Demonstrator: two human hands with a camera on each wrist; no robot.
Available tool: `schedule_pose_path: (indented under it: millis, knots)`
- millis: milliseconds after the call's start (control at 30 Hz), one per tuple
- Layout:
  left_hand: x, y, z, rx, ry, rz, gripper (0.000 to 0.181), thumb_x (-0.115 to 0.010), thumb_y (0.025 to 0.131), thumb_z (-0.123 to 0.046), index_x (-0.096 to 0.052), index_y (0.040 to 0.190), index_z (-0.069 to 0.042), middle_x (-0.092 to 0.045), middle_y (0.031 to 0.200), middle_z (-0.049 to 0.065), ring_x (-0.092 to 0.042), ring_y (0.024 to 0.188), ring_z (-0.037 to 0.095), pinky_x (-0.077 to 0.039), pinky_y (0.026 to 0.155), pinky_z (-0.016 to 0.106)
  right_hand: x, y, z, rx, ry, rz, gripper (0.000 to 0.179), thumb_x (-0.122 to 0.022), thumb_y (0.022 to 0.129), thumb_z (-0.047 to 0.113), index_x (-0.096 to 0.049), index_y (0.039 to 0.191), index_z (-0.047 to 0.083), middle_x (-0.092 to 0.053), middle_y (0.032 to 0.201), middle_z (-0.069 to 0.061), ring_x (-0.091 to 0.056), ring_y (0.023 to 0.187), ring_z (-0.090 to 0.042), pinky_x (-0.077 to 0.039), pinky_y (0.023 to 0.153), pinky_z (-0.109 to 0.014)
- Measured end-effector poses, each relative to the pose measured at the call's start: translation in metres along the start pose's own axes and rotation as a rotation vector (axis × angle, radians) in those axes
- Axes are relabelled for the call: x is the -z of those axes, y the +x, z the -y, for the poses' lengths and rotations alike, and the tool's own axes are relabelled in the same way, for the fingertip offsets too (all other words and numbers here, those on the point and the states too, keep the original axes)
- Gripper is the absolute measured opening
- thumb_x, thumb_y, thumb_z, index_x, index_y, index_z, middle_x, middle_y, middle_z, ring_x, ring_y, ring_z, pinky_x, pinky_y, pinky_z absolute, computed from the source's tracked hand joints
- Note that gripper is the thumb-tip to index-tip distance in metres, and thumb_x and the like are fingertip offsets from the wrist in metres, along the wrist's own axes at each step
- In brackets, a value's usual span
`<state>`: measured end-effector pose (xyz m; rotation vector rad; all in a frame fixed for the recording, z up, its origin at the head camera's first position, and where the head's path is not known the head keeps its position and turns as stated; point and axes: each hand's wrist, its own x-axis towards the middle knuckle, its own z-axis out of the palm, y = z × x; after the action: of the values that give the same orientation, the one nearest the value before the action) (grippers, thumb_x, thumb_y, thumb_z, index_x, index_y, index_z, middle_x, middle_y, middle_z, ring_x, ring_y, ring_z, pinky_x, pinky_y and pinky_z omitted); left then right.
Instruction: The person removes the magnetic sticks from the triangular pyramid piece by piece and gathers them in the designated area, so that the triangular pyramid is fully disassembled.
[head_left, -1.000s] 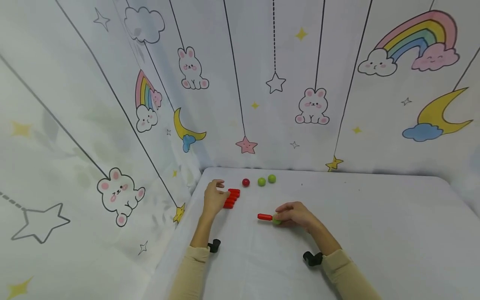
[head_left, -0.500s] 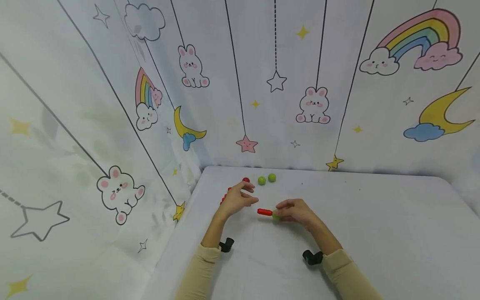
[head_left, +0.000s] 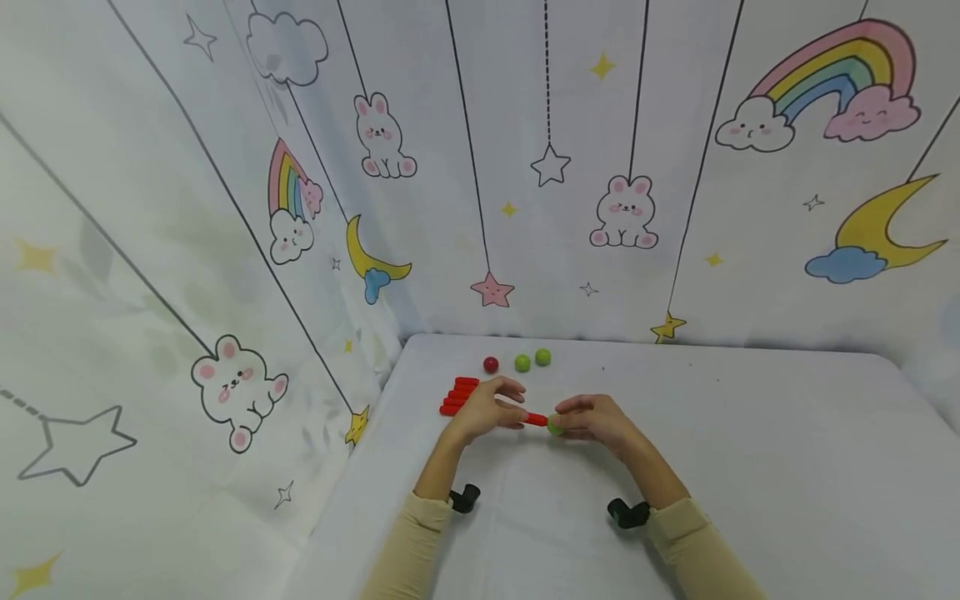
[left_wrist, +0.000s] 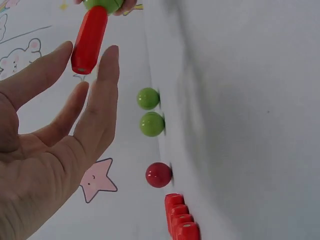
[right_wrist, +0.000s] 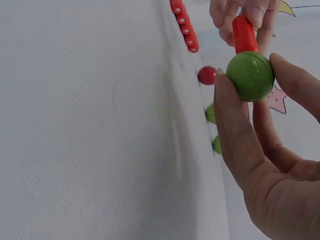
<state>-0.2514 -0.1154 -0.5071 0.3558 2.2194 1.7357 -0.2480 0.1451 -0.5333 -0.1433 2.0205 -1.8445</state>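
Note:
Over the white table, my right hand pinches a green ball between thumb and fingers. A short, faceted red stick extends from the ball towards my left hand. The left thumb and a finger lie on either side of the stick's free end and appear to pinch it. In the head view the left fingertips cover that end. The right wrist view shows a thin seam on the ball. Whether the stick is fixed into the ball or only touches it is hidden.
Several red sticks lie side by side just left of my left hand. Behind them rest a red ball and two green balls, one nearer and one farther. A patterned curtain stands along the back and left.
My left hand has moved right from the row of red sticks to the held stick's free end. The right hand keeps its grip on the green ball, nearly in place.

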Motion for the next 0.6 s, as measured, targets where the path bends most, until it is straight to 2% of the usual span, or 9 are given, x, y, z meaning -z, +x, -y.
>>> schedule_pose_path:
  millis: [167, 300, 600]
  knots:
    - [-0.002, 0.005, 0.01, 0.023, -0.092, 0.023, 0.047, -0.079, 0.091, -0.002, -0.061, 0.133, 0.002, -0.059, 0.134, 0.032, -0.073, 0.095, 0.027, -0.063, 0.083, 0.04, 0.0, -0.001, -0.002, -0.002, 0.011, 0.003, 0.053, -0.083, 0.09, 0.016, -0.061, 0.129, -0.012, -0.075, 0.109, -0.014, -0.076, 0.097, -0.027, -0.062, 0.088, -0.039]
    - [-0.003, 0.006, 0.013, 0.055, -0.117, -0.001, 0.053, -0.081, 0.089, -0.002, -0.058, 0.137, 0.005, -0.059, 0.134, 0.031, -0.075, 0.093, 0.027, -0.063, 0.084, 0.038, 0.0, -0.001, -0.003, -0.01, 0.02, 0.0, 0.052, -0.083, 0.09, 0.016, -0.061, 0.128, -0.011, -0.075, 0.108, -0.014, -0.076, 0.098, -0.028, -0.061, 0.089, -0.04]
    - [-0.004, 0.008, 0.016, 0.109, -0.037, -0.074, 0.049, -0.086, 0.085, -0.006, -0.067, 0.13, -0.003, -0.066, 0.128, 0.022, -0.071, 0.094, 0.023, -0.062, 0.085, 0.035, 0.005, 0.002, -0.009, -0.038, 0.024, 0.028, 0.047, -0.082, 0.091, 0.017, -0.064, 0.127, -0.008, -0.074, 0.109, -0.013, -0.076, 0.099, -0.028, -0.061, 0.09, -0.039]
